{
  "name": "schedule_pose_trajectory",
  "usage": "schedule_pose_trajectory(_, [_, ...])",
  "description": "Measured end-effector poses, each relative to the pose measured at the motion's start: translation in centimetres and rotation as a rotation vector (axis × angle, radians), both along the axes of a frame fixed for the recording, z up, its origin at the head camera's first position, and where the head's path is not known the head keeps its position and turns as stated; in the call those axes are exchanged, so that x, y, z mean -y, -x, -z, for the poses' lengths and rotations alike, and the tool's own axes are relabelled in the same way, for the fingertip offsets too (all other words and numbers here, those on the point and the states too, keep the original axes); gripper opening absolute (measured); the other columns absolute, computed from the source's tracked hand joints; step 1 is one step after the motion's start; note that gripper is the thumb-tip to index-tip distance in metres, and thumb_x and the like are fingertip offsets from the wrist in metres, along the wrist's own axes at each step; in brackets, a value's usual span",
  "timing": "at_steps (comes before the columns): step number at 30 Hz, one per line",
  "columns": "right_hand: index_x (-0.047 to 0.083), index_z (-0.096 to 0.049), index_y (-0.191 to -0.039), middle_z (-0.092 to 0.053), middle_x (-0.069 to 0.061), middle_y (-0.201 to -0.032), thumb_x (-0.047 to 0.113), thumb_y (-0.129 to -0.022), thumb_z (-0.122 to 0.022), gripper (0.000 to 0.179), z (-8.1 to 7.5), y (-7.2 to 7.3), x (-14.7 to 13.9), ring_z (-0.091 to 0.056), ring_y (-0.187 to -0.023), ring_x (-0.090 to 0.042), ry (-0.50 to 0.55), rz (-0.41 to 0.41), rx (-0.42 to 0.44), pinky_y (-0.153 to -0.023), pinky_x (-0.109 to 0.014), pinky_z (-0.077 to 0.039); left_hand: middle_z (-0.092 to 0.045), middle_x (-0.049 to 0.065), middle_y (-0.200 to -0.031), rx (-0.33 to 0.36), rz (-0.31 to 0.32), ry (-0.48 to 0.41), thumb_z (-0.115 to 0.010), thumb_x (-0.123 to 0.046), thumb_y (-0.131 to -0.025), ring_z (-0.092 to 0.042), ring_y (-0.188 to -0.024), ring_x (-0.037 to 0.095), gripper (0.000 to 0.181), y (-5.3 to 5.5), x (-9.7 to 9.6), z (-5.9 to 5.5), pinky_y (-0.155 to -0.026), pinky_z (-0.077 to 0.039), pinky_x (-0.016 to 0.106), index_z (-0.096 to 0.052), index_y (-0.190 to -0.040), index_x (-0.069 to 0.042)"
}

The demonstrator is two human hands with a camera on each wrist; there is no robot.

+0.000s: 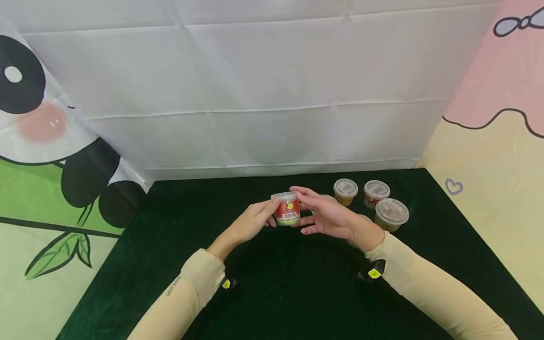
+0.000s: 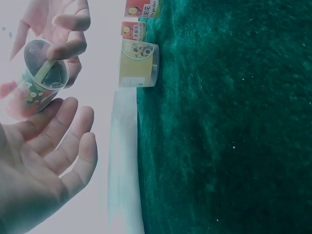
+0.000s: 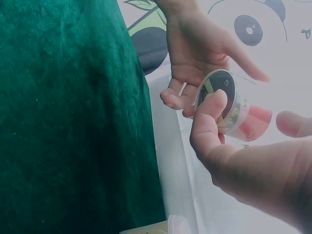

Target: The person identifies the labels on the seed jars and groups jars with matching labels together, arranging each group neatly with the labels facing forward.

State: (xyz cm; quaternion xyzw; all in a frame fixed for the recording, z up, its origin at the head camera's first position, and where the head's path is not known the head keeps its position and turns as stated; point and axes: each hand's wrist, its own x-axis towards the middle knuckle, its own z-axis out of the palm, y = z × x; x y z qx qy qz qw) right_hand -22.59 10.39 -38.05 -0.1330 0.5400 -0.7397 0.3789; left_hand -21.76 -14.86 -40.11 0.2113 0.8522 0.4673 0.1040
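Note:
Above the dark green cloth, both hands hold a small lidded plastic cup [image 1: 287, 211] with a red and green label bearing Chinese characters. My left hand [image 1: 253, 220] grips its left side, thumb at the front. From the right, my right hand [image 1: 333, 216] holds it, fingertips near the lid and others low down. In the right wrist view, a curled finger of the right hand presses the dark base of the cup [image 3: 222, 92], while the thumb lies apart. Spread fingers of the left hand [image 2: 48, 161] touch the cup's side in the left wrist view.
Several similar cups stand right of the hands: one by the back edge [image 1: 345, 191], a red-labelled cup [image 1: 377, 192] and a wider cup [image 1: 392, 215]. Others are partly hidden behind the right hand. A white cloth wall [image 1: 255, 94] rises behind the green tabletop [image 1: 191, 212].

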Motion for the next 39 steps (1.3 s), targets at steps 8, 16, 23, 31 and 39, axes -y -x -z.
schedule_pose_trajectory(8, [0.021, -0.037, -0.151, -0.039, -0.015, -0.141, 0.044, -0.108, -0.044, 0.049, 0.1, -0.02, 0.04, -0.057, -0.113, -0.032, -0.011, 0.015, 0.014, -0.082, -0.035, -0.053, -0.066, 0.01, -0.108, 0.016, 0.006, -0.021, -0.028, -0.05, -0.11, -0.064, -0.095, 0.025, 0.06, 0.33, 0.09, 0.14, -0.09, -0.053, 0.047, -0.065, -0.122, -0.004])
schedule_pose_trajectory(16, [0.02, -0.034, -0.151, -0.04, -0.015, -0.139, 0.046, -0.108, -0.043, 0.051, 0.16, -0.02, 0.01, -0.055, -0.117, -0.034, 0.003, 0.0, 0.013, -0.082, -0.034, -0.052, -0.065, 0.008, -0.106, -0.016, -0.001, -0.019, -0.03, -0.054, -0.109, -0.063, -0.092, 0.023, 0.057, 0.43, 0.21, -0.3, -0.086, -0.053, 0.042, -0.063, -0.123, -0.009])
schedule_pose_trajectory(23, [0.021, -0.032, -0.151, -0.042, -0.014, -0.138, 0.046, -0.108, -0.042, 0.051, 0.04, 0.17, -0.01, -0.055, -0.118, -0.033, -0.003, 0.005, 0.007, -0.082, -0.034, -0.052, -0.064, 0.007, -0.109, -0.008, -0.011, -0.027, -0.031, -0.056, -0.108, -0.063, -0.093, 0.022, 0.056, 0.43, 0.27, -0.28, -0.086, -0.053, 0.041, -0.06, -0.128, -0.012])
schedule_pose_trajectory(31, [0.019, -0.034, -0.15, -0.042, -0.015, -0.137, 0.045, -0.109, -0.042, 0.05, 0.44, 0.15, 0.09, -0.056, -0.116, -0.033, 0.001, -0.002, 0.0, -0.082, -0.034, -0.053, -0.064, 0.008, -0.111, 0.012, -0.016, -0.02, -0.03, -0.056, -0.108, -0.063, -0.094, 0.023, 0.058, 0.32, 0.51, 0.16, -0.087, -0.053, 0.039, -0.058, -0.134, -0.012])
schedule_pose_trajectory(39, [0.019, -0.033, -0.152, -0.042, -0.016, -0.14, 0.046, -0.108, -0.043, 0.052, 0.23, 0.38, 0.28, -0.055, -0.117, -0.034, 0.0, -0.005, 0.0, -0.084, -0.035, -0.052, -0.064, 0.008, -0.111, 0.013, -0.01, -0.028, -0.03, -0.056, -0.108, -0.064, -0.094, 0.023, 0.058, 0.54, 0.76, -0.02, -0.09, -0.053, 0.046, -0.058, -0.132, -0.011])
